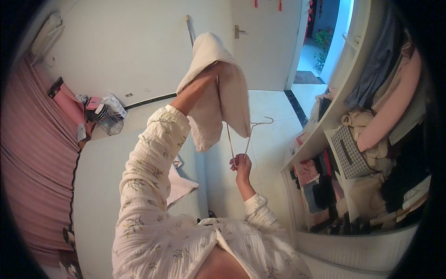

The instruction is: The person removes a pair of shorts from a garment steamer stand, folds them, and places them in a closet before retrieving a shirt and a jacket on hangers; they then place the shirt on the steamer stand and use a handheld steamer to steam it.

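Observation:
A pale pink folded garment [235,101] hangs over my raised left hand [210,72], its two long parts dangling side by side. The cloth hides most of the fingers. Lower down, my right hand [241,164] grips one end of a thin wire clothes hanger [248,141]. The hanger's hook points to the right, and part of its frame passes behind the cloth's lower edge. Another pale pink cloth [181,186] lies on the bed [101,181], partly hidden by my left sleeve.
On the right stands an open wardrobe [315,139] with hanging clothes, folded clothes and a houndstooth fabric box [348,153]. A pink curtain [38,167] hangs at the left, near a wire basket [110,122]. Ahead are a white door [264,52] and a doorway with a mat [306,77].

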Demonstrator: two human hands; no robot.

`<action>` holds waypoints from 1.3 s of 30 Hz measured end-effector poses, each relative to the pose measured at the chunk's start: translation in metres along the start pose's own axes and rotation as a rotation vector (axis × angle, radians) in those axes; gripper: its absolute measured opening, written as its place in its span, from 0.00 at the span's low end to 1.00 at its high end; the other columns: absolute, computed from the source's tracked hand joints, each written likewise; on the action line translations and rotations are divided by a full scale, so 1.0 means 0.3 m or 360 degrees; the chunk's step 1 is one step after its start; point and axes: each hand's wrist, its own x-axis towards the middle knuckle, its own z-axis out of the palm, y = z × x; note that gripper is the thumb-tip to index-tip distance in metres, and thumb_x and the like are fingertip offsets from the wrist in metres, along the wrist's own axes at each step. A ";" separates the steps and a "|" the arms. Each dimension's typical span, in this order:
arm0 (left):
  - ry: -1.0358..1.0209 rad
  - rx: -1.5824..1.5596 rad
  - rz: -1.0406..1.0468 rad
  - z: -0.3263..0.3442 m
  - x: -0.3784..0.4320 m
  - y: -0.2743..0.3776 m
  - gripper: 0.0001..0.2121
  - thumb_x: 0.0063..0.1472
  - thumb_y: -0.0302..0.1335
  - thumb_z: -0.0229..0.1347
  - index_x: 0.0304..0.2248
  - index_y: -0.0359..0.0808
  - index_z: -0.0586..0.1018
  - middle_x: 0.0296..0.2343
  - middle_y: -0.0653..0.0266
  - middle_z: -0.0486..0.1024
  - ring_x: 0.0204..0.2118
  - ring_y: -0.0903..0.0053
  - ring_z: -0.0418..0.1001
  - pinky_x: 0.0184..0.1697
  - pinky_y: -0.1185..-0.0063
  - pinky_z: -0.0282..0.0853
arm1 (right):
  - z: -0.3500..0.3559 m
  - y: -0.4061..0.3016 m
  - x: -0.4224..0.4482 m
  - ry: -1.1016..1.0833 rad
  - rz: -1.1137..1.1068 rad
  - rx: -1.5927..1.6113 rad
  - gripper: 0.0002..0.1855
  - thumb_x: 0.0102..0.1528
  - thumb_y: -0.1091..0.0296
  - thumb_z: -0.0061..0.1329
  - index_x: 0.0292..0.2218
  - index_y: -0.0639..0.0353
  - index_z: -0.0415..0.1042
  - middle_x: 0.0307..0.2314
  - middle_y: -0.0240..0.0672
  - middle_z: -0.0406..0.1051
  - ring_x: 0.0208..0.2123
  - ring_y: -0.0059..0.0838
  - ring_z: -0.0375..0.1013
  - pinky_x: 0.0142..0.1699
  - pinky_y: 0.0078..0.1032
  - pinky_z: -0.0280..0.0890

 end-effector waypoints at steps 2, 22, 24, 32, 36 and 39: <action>-0.0067 -0.0150 -0.0065 0.011 -0.001 0.063 0.16 0.62 0.35 0.45 0.43 0.32 0.70 0.39 0.60 0.70 0.40 0.73 0.68 0.47 0.79 0.61 | -0.005 0.025 0.008 0.0036 0.0053 0.0057 0.10 0.58 0.65 0.35 0.28 0.61 0.62 0.15 0.37 0.65 0.11 0.22 0.59 0.17 0.18 0.56; -0.0272 -0.0146 -0.0164 0.276 -0.150 -0.185 0.15 0.56 0.37 0.51 0.32 0.29 0.75 0.26 0.56 0.74 0.25 0.71 0.71 0.29 0.76 0.68 | 0.180 -0.336 -0.011 -0.0151 -0.0541 -0.0075 0.12 0.60 0.65 0.34 0.27 0.61 0.61 0.14 0.32 0.63 0.12 0.18 0.59 0.16 0.17 0.54; -0.0490 -0.0188 -0.0275 0.309 -0.162 -0.204 0.15 0.56 0.36 0.50 0.31 0.29 0.75 0.24 0.56 0.73 0.24 0.71 0.70 0.27 0.76 0.67 | 0.185 -0.381 -0.039 -0.0160 -0.0633 -0.0187 0.12 0.60 0.65 0.33 0.27 0.61 0.61 0.14 0.31 0.63 0.12 0.17 0.59 0.16 0.16 0.53; -0.0649 -0.0593 -0.0611 0.504 -0.220 -0.312 0.14 0.56 0.34 0.47 0.26 0.29 0.74 0.20 0.53 0.72 0.18 0.68 0.69 0.21 0.74 0.66 | 0.092 -0.462 -0.066 -0.0058 -0.0941 -0.0612 0.13 0.61 0.65 0.34 0.26 0.61 0.60 0.15 0.29 0.61 0.12 0.17 0.58 0.16 0.18 0.56; -0.0506 -0.0992 -0.0777 0.568 -0.150 -0.296 0.14 0.56 0.33 0.46 0.24 0.28 0.73 0.17 0.52 0.71 0.15 0.67 0.68 0.18 0.72 0.66 | 0.043 -0.538 -0.035 -0.0086 -0.0880 -0.0868 0.14 0.60 0.65 0.34 0.25 0.62 0.61 0.13 0.31 0.61 0.12 0.21 0.62 0.16 0.22 0.57; -0.0538 -0.1052 -0.1151 0.594 -0.090 -0.241 0.14 0.56 0.32 0.45 0.22 0.28 0.73 0.15 0.51 0.70 0.12 0.66 0.68 0.16 0.72 0.65 | -0.017 -0.527 0.052 -0.0023 -0.0958 -0.1239 0.14 0.61 0.64 0.33 0.25 0.62 0.62 0.12 0.34 0.63 0.13 0.25 0.64 0.18 0.27 0.58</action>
